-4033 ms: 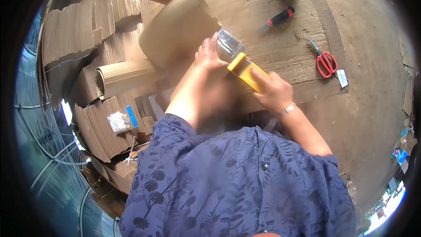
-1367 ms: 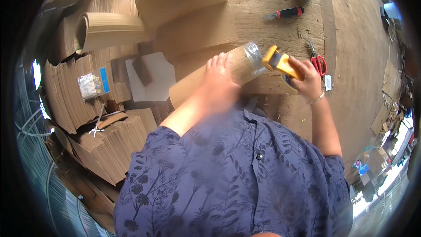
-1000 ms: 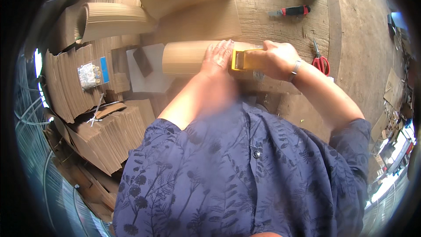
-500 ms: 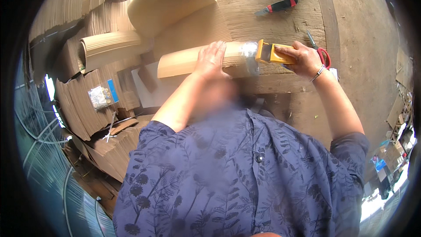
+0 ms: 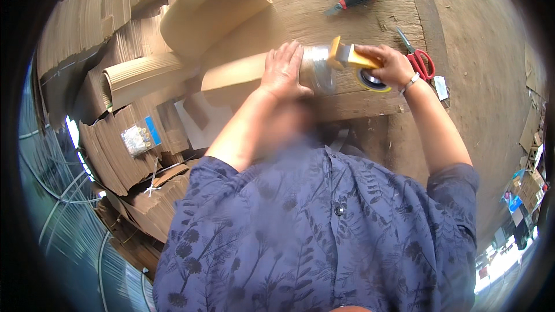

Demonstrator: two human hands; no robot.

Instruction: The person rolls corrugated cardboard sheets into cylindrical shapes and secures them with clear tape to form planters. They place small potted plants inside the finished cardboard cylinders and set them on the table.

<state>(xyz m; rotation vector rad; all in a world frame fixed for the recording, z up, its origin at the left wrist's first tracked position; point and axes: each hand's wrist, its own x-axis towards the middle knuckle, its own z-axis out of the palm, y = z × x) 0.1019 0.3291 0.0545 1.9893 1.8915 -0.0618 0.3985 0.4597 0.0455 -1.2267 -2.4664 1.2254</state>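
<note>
Left hand (image 5: pixel 281 74): its fingers lie long and close together on top of the tube, with the thumb out to the side.
Right hand (image 5: pixel 392 69): its fingers are wrapped around a yellow tape cutter (image 5: pixel 364 59) with a round roll of tape (image 5: pixel 373 82) under it.
Tube: the tan, rolled cardboard tube (image 5: pixel 232 74) lies on its side under the left fingers and pokes out to their left.
Shiny tape: clear plastic tape (image 5: pixel 319 69) covers the tube's end, just right of the left fingers. I can't tell if the cutter touches it.
Tube trouble: it might roll or twist if the left fingers press too lightly, or get squashed if they press too hard.
Tape trouble: it might wrinkle or go on crooked if the right hand pulls at a slant.
Finger trouble: the cutter could bump the left fingers if it swings too far left.
Sharp things: a black and red knife (image 5: pixel 354 0) lies beyond the right fingers, blade showing. Red-handled scissors (image 5: pixel 425 65) lie close on their right, where the wrist could knock them.
In the way: a big, curled tan cardboard sheet (image 5: pixel 211 14) sits beyond the left fingers, crowding that side of the wooden tabletop (image 5: pixel 306 0).
</note>
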